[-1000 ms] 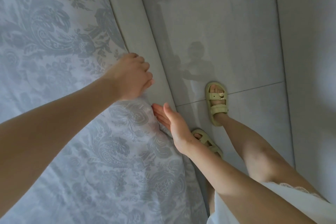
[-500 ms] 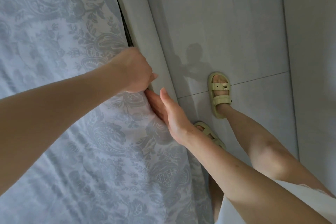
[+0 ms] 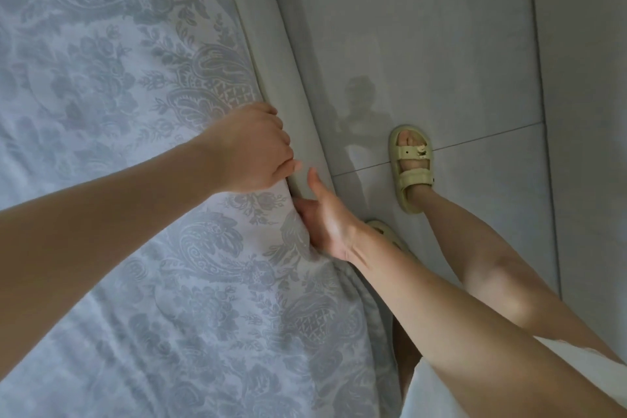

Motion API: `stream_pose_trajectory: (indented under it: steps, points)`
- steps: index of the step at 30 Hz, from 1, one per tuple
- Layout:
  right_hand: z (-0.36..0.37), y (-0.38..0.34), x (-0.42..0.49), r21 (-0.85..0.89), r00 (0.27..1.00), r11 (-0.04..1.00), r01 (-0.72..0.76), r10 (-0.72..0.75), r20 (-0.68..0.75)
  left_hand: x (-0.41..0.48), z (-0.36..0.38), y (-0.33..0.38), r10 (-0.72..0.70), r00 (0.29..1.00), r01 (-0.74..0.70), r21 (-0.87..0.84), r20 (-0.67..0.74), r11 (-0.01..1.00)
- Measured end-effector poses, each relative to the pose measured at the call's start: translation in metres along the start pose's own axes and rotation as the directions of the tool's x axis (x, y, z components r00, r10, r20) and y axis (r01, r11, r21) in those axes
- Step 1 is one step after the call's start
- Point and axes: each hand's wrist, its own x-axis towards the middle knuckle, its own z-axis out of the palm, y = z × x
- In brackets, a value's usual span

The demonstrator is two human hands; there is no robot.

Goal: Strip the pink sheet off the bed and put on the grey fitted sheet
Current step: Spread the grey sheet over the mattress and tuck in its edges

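since the grey fitted sheet (image 3: 135,248) already covers the mattress top, filling our view from seven round to eleven o'clock, we judge the job has reached the tucking stage — no pink sheet shows anywhere. our left hand (image 3: 251,149) sits at the mattress edge near the middle of the view. its fingers curl over and clench the sheet's border, likely to hold it taut against the bed frame (image 3: 271,85), whose padded rail runs up toward twelve o'clock. just at its five o'clock, our right hand (image 3: 327,220) goes edge-on into the gap between mattress and rail, thumb raised — its fingers are hidden there, so we cannot tell whether they grasp cloth or only push it down. our sandal (image 3: 414,176) stands on the floor (image 3: 441,27) at three o'clock.
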Motion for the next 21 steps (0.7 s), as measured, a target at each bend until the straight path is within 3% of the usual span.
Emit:
stream_pose_trajectory:
  steps: [4, 9, 14, 16, 18, 20, 21]
  points:
    - [0.013, -0.006, 0.023, -0.108, 0.987, 0.991, 0.076, -0.09, -0.13, 0.016, 0.006, 0.01, 0.027, 0.99, -0.044, 0.124, 0.138, 0.991]
    - [-0.015, 0.017, -0.003, 0.041, 0.986, 0.999, 0.028, -0.021, -0.166, 0.028, 0.01, 0.013, -0.072, 0.973, 0.016, 0.249, 0.218, 0.968]
    - [-0.046, 0.066, -0.046, 0.066, 0.969, 0.99, 0.127, -0.109, -0.222, 0.035, 0.003, 0.027, -0.15, 0.946, 0.066, 0.282, 0.286, 0.957]
    - [-0.052, 0.085, -0.056, 0.044, 0.95, 0.979, 0.197, -0.179, -0.257, 0.027, 0.006, 0.035, -0.214, 0.959, 0.161, 0.267, 0.184, 0.95]
    - [-0.055, 0.098, -0.061, 0.007, 0.904, 0.96, 0.279, -0.26, -0.339, 0.014, 0.015, 0.045, -0.202, 0.978, 0.207, 0.146, -0.052, 0.967]
    - [-0.057, 0.111, -0.066, -0.038, 0.856, 0.937, 0.347, -0.333, -0.394, -0.002, 0.026, 0.067, -0.101, 0.971, 0.12, 0.073, -0.217, 0.99]
    - [-0.058, 0.116, -0.068, -0.054, 0.845, 0.929, 0.367, -0.357, -0.397, -0.008, 0.033, 0.081, -0.056, 0.975, 0.065, 0.037, -0.213, 0.997]
